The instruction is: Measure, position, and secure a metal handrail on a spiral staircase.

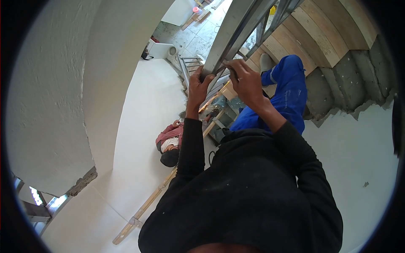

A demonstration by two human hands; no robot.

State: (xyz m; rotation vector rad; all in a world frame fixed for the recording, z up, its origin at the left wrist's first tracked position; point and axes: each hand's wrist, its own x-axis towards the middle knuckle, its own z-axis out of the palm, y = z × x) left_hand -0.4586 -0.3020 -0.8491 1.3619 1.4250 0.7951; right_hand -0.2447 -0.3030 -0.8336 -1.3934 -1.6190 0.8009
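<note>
A long grey metal beam [230, 33] slants up and away in front of me, part of a metal railing frame. My left hand [197, 90] is wrapped round the beam's near end, with the thumb on the side facing me. Close beside it, on the right, my right hand [248, 84] has its fingers curled and pinched together against the beam's edge. Whatever lies between those fingertips is hidden.
Wooden treads [312, 29] curve along the upper right, above rough concrete steps [350, 80]. Lower down, a person in a dark cap and red top [169, 143] is near some orange sparks. A wooden pole [156, 194] slants beside the white curved wall [141, 109]. A metal ladder-like frame [192, 66] stands below.
</note>
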